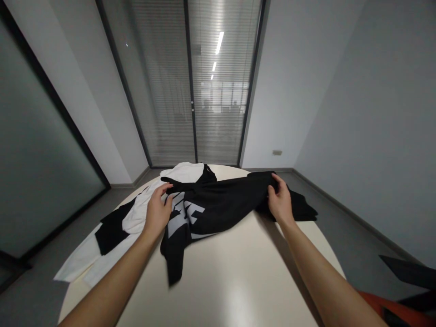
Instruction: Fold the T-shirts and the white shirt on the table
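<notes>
A black shirt with large grey printed shapes (225, 202) is stretched sideways between my two hands, above the table. My left hand (158, 209) pinches its left part near the print, and a black sleeve dangles below. At the other end, my right hand (280, 200) grips the shirt's edge between thumb and fingers. Behind my right hand lies a stack of folded black cloth (301, 206). White and black clothes (141, 213) lie in a loose heap beyond and beside my left hand, with white legs or sleeves hanging over the table's left edge.
The pale round table (225, 272) carries all the clothes. A glass partition with blinds (163, 91) stands behind it, with grey walls on both sides. At the lower right is a red and black object (395, 304), partly out of view.
</notes>
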{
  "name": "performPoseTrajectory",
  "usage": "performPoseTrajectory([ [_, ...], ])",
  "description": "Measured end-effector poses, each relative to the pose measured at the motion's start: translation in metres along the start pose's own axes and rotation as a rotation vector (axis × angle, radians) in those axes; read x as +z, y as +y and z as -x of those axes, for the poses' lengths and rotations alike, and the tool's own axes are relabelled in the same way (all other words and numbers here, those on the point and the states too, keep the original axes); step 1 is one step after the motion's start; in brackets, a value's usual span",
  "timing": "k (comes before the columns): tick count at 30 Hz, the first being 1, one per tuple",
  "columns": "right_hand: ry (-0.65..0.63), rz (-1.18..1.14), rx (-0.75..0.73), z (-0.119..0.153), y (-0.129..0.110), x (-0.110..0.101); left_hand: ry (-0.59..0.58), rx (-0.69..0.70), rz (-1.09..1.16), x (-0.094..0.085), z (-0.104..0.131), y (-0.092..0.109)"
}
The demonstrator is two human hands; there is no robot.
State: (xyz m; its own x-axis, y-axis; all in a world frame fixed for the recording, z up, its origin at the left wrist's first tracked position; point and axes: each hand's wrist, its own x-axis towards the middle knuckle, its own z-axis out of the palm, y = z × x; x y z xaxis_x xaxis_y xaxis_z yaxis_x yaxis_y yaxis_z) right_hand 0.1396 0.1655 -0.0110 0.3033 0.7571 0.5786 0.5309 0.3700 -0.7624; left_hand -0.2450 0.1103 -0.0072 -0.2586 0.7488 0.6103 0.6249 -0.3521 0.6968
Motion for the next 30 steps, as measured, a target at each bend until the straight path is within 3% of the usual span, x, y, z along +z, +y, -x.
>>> performPoseTrajectory([
  [3, -0.205, -0.066, -0.074, 0.006, 0.004, 0.007, 0.014, 0.018, -0.087, 0.000, -0.001, -0.003],
  [5, -0.429, -0.011, -0.116, 0.015, 0.001, 0.009, -0.088, 0.055, -0.168, 0.002, 0.004, 0.005],
  [10, -0.833, 0.205, -0.131, 0.036, -0.011, 0.005, -0.665, 0.092, -0.245, 0.000, 0.026, 0.035],
  [12, -0.907, 0.254, -0.149, 0.039, -0.013, 0.006, -0.805, 0.153, -0.231, 0.000, 0.033, 0.038],
  [14, -0.914, 0.294, -0.206, 0.038, -0.014, 0.008, -0.833, 0.164, -0.207, 0.001, 0.036, 0.036],
  [19, -0.807, 0.321, -0.265, 0.034, -0.022, 0.015, -0.709, 0.001, -0.101, 0.006, 0.028, 0.034],
  [25, -0.316, 0.130, -0.255, 0.030, -0.041, 0.012, -0.563, -0.244, 0.266, 0.011, 0.017, 0.035],
  [27, -0.309, 0.125, -0.329, 0.030, -0.046, 0.010, -0.548, -0.368, 0.361, 0.014, 0.016, 0.031],
  [30, -0.451, 0.211, -0.510, 0.034, -0.050, 0.010, -0.507, -0.521, 0.416, 0.017, 0.017, 0.025],
])
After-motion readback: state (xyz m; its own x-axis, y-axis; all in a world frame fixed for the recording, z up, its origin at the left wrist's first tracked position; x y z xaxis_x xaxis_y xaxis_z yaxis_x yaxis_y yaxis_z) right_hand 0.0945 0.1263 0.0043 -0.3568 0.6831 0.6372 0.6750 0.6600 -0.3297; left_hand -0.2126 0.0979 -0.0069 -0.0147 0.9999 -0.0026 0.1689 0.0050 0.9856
